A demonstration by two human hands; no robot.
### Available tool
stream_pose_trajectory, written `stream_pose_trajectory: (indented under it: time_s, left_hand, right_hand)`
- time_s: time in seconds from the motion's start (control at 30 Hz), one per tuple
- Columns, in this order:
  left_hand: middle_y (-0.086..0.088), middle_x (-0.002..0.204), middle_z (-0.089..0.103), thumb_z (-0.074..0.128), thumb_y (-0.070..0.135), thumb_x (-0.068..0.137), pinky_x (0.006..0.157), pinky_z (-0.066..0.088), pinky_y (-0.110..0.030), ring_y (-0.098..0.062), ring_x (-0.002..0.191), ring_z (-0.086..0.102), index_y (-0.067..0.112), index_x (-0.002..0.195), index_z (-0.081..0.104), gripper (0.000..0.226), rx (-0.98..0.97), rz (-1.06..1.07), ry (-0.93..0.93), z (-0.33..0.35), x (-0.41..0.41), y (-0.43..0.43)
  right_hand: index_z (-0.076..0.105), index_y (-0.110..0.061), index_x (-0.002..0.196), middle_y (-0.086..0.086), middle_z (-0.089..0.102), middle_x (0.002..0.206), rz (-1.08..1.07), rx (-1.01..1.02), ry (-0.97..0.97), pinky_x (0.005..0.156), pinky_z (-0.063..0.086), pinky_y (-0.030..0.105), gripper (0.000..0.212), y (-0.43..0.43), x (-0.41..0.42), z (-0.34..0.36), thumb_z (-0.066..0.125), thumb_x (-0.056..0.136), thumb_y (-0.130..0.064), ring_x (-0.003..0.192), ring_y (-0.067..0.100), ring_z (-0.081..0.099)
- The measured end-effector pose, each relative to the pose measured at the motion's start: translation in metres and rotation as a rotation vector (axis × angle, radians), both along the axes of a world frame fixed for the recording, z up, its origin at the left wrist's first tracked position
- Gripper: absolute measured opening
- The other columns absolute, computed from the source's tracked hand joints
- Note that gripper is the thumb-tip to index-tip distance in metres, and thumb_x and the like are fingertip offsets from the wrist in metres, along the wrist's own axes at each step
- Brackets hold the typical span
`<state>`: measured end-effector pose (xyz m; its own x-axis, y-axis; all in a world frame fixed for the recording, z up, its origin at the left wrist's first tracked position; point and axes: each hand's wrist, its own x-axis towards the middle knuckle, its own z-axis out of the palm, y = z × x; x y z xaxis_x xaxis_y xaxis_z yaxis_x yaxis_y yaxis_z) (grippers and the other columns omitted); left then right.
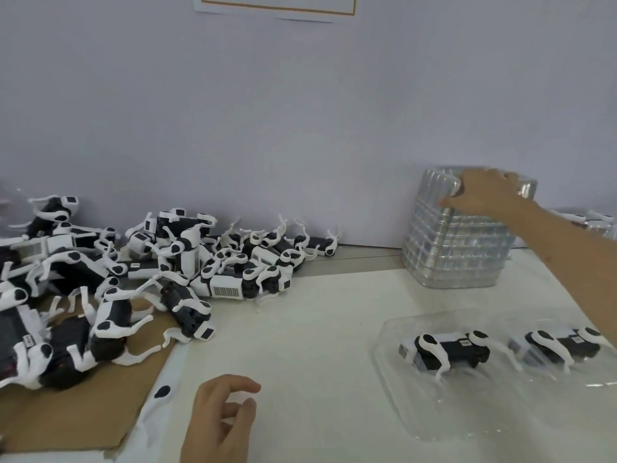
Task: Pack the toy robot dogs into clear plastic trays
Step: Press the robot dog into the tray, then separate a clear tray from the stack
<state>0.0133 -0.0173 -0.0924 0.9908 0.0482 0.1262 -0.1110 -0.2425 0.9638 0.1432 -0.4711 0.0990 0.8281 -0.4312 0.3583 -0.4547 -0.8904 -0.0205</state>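
Atop the ribbed, glossy tray stack, the right grip curls.

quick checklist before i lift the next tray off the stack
1. Right hand grips the top of the tray stack: ok, fingers over the top, thumb on the near side.
2. Only one tray caught: cannot tell.
3. Left hand free: ok, loosely curled, holding nothing.
4. Bare table to set a tray on: ok, between the dog pile and the front tray.
5. Front tray finished: cannot tell; two dogs lie in its far half, the near half looks bare.
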Motion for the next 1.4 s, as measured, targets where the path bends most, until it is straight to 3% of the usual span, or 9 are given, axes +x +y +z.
stream_pose_trajectory:
  time_s: [0.23, 0.5, 0.6, 0.73, 0.93, 1.13, 1.27, 1.33, 1.4]
  left_hand:
    - [0.001, 0.099, 0.06, 0.062, -0.016, 0.084, 0.051, 0.039, -0.014, -0.014, 0.064, 0.063, 0.02, 0.081, 0.073, 0.038, -0.033, 0.008, -0.028, -0.001, -0.004, -0.003]
    - [-0.004, 0.104, 0.06, 0.064, -0.017, 0.082, 0.049, 0.038, -0.012, -0.012, 0.059, 0.062, 0.022, 0.077, 0.073, 0.04, -0.006, 0.008, -0.066, -0.004, -0.001, -0.003]
    - [-0.003, 0.104, 0.06, 0.065, -0.015, 0.082, 0.05, 0.038, -0.013, -0.012, 0.06, 0.063, 0.021, 0.071, 0.073, 0.039, 0.022, 0.005, -0.055, -0.006, 0.0, -0.003]
    - [-0.001, 0.105, 0.059, 0.064, -0.013, 0.083, 0.051, 0.037, -0.016, -0.012, 0.062, 0.063, 0.022, 0.068, 0.072, 0.04, 0.043, -0.005, -0.051, -0.007, 0.0, -0.003]
    - [0.01, 0.083, 0.068, 0.062, -0.008, 0.091, 0.056, 0.04, -0.016, -0.012, 0.059, 0.062, 0.015, 0.082, 0.073, 0.026, 0.003, -0.114, -0.027, -0.007, -0.003, 0.003]
    - [-0.012, 0.094, 0.077, 0.045, 0.016, 0.103, 0.073, 0.042, -0.035, -0.025, 0.073, 0.07, 0.01, 0.105, 0.069, 0.025, -0.422, -0.27, 0.205, 0.014, -0.001, 0.009]
    - [-0.01, 0.106, 0.076, 0.048, 0.048, 0.086, 0.084, 0.05, -0.044, -0.03, 0.092, 0.07, 0.013, 0.112, 0.067, 0.047, -0.789, -0.296, 0.398, 0.02, 0.01, 0.015]
    - [-0.016, 0.112, 0.072, 0.053, 0.041, 0.089, 0.093, 0.053, -0.049, -0.03, 0.098, 0.069, 0.004, 0.121, 0.064, 0.05, -0.867, -0.325, 0.355, 0.015, 0.011, 0.021]
    - [-0.015, 0.106, 0.07, 0.057, 0.027, 0.09, 0.083, 0.059, -0.041, -0.025, 0.092, 0.072, 0.0, 0.123, 0.061, 0.042, -0.909, -0.362, 0.293, 0.008, 0.009, 0.026]
  right_hand:
    - [0.058, -0.014, 0.07, 0.0, 0.055, 0.074, 0.01, 0.086, -0.061, 0.105, 0.037, 0.052, 0.042, 0.003, 0.002, 0.001, 0.08, 0.077, -0.05, 0.089, 0.027, 0.053]
    - [0.064, -0.009, 0.073, 0.01, 0.063, 0.08, -0.022, 0.047, -0.174, 0.101, 0.042, 0.051, 0.041, 0.011, 0.002, -0.004, 0.082, 0.076, -0.046, 0.096, 0.035, 0.06]
    - [0.063, -0.01, 0.073, 0.018, 0.066, 0.098, -0.024, -0.031, -0.236, 0.105, 0.036, 0.052, 0.044, 0.019, -0.005, 0.007, 0.077, 0.079, -0.051, 0.11, 0.038, 0.055]
    - [0.053, -0.025, 0.063, 0.013, 0.065, 0.103, 0.101, -0.097, -0.414, 0.105, 0.032, 0.052, 0.039, 0.047, -0.015, 0.053, 0.075, 0.076, -0.054, 0.113, 0.035, 0.054]
    - [0.057, -0.022, 0.076, 0.001, 0.059, 0.086, 0.318, -0.035, -0.36, 0.097, 0.032, 0.042, 0.045, 0.135, -0.032, 0.078, 0.079, 0.071, -0.06, 0.1, 0.028, 0.056]
    - [0.066, -0.02, 0.115, -0.009, 0.063, 0.113, 0.665, 0.103, -0.214, 0.102, 0.023, 0.03, 0.052, 0.237, -0.086, -0.021, 0.076, 0.077, -0.055, 0.11, 0.01, 0.051]
    - [0.063, -0.026, 0.115, -0.023, 0.053, 0.105, 0.821, 0.3, -0.275, 0.097, 0.021, 0.018, 0.056, 0.282, -0.133, -0.08, 0.071, 0.072, -0.061, 0.103, -0.001, 0.044]
    - [0.061, -0.027, 0.115, -0.023, 0.054, 0.107, 0.836, 0.365, -0.346, 0.101, 0.021, 0.014, 0.053, 0.295, -0.149, -0.1, 0.072, 0.072, -0.056, 0.106, -0.002, 0.045]
    - [0.058, -0.028, 0.115, -0.025, 0.053, 0.109, 0.822, 0.453, -0.435, 0.104, 0.023, 0.016, 0.049, 0.304, -0.159, -0.115, 0.074, 0.073, -0.046, 0.111, -0.004, 0.046]
